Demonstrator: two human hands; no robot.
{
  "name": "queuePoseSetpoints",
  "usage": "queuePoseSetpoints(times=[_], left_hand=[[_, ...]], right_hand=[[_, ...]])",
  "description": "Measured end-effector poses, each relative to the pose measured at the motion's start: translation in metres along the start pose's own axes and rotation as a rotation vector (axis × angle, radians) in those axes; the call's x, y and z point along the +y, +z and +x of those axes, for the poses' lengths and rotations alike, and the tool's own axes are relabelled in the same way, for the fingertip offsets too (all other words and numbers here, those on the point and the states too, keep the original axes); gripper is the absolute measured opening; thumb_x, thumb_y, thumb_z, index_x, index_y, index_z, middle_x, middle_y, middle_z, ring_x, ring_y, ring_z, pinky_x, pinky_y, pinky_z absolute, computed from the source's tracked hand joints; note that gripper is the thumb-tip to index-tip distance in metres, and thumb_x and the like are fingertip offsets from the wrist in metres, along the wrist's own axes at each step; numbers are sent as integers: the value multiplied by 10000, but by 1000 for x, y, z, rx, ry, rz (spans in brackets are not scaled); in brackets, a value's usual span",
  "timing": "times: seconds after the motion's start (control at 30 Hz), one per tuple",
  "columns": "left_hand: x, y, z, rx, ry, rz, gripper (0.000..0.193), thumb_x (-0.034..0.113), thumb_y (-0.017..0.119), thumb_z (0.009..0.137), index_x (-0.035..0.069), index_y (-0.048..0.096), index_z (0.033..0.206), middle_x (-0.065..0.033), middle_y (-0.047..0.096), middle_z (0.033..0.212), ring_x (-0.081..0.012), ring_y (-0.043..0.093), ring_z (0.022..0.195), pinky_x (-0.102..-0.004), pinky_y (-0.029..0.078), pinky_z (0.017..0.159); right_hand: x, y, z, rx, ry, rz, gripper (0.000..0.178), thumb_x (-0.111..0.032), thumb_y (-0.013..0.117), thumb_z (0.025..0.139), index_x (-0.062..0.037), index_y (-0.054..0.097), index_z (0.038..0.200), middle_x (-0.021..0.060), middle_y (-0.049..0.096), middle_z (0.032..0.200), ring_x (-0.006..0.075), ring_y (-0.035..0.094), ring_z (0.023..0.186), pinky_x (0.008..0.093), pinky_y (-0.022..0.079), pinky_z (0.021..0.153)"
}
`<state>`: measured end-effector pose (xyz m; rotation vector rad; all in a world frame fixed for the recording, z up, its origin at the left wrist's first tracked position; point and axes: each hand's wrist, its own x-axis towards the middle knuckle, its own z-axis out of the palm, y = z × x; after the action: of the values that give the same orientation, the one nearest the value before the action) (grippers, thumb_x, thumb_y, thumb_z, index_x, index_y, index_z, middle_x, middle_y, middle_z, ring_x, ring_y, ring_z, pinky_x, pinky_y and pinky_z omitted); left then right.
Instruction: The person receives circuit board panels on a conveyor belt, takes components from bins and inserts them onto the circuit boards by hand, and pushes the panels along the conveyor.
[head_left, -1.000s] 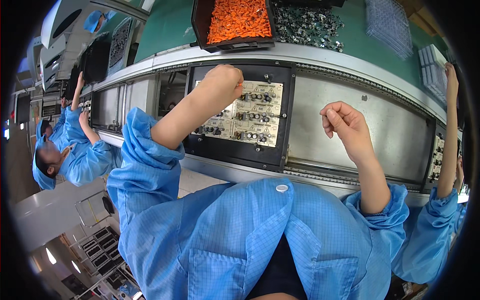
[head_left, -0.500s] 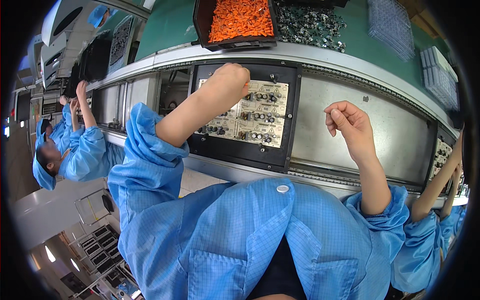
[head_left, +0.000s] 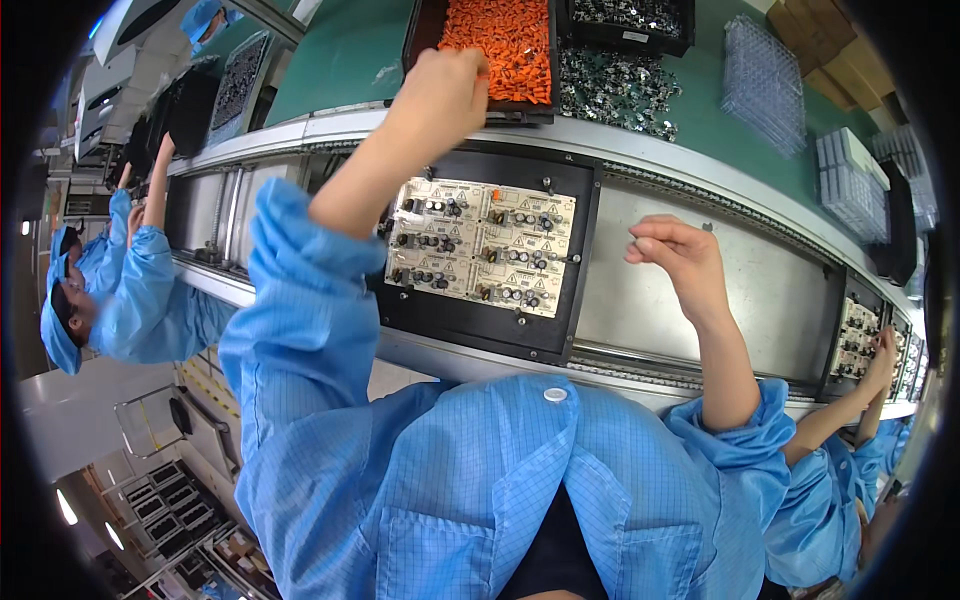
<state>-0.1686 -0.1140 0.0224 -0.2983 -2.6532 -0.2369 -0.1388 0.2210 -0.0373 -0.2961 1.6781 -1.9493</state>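
Over the near left part of a black bin (head_left: 553, 60) full of small orange parts (head_left: 497, 45), my left hand (head_left: 440, 95) is bent downward. Its fingertips are hidden, so I cannot see whether it holds a part. Below it a panel of pale circuit boards (head_left: 475, 245), set with capacitors and other components, lies in a black carrier frame (head_left: 585, 215). One orange part (head_left: 496, 195) sits near the panel's top edge. My right hand (head_left: 685, 265) hovers right of the carrier, thumb and fingers pinched together; anything between them is too small to name.
Loose metal clips (head_left: 615, 95) lie on the green bench (head_left: 335, 60) beside the bin, with a second black bin (head_left: 632, 25) behind. Clear plastic trays (head_left: 765, 85) stand at the right. A conveyor rail (head_left: 720, 195) runs past the carrier. Co-workers in blue stand on both sides.
My left hand has moved from the panel up to the bin, and an orange part now shows on the panel. My right hand has shifted slightly left, its fingers drawn closer together.
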Motion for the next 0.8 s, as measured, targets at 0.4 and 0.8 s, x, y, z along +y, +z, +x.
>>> queuePoseSetpoints(times=[0.4, 0.8], left_hand=[[-55, 34, 35, -164, -207, 98, 154, 112, 634, 831, 31, 696, 948, -200, 670, 856, -371, 646, 838, -439, 518, 770], [-25, -5, 25, -27, -85, -126, 173, 160, 640, 841, 27, 700, 935, -185, 674, 871, -356, 647, 835, -413, 512, 758]], right_hand=[[-5, 59, 53, -100, -576, -921, 277, 45, 626, 802, -39, 612, 1066, 120, 609, 901, 239, 640, 832, 329, 527, 734], [0, 67, 55, -115, -687, -1203, 245, -23, 636, 806, -38, 605, 1048, 124, 624, 833, 320, 613, 806, 389, 510, 730]])
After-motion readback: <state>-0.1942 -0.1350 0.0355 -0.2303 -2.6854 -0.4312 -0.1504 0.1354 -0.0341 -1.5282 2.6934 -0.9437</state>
